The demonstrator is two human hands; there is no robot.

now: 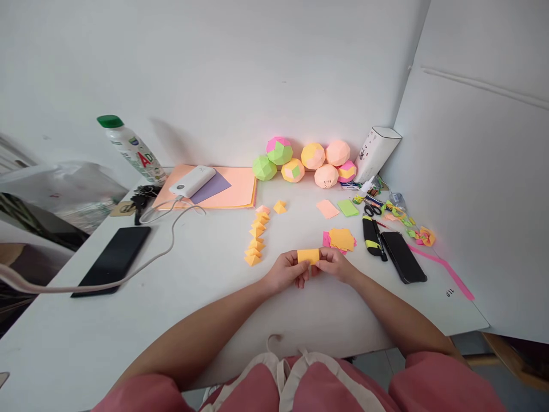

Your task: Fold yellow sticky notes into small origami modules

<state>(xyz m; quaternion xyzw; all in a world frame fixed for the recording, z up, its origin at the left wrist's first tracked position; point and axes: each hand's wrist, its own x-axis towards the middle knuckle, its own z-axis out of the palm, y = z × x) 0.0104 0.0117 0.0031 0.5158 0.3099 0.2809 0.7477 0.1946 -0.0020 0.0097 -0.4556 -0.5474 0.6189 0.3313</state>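
A yellow-orange slip of paper (309, 256) is held between my two hands above the table's front part. My left hand (286, 271) pinches its left end, thumb on the near side. At the right end, my right hand (335, 264) grips it between thumb and fingers. Just beyond the right hand lies a pile of orange and pink paper squares (342, 239). Left of my hands runs a column of small folded orange paper pieces (256, 232), with one more folded piece (280, 206) standing apart.
Several folded paper balls (313, 155) rest against the wall. Peach and green slips (347, 208) lie before them. Scissors (372, 209), a utility knife (372, 236) and a phone (404, 257) are at right. At left are a bottle (132, 150), a power bank (192, 182) with cable, and another phone (114, 257).
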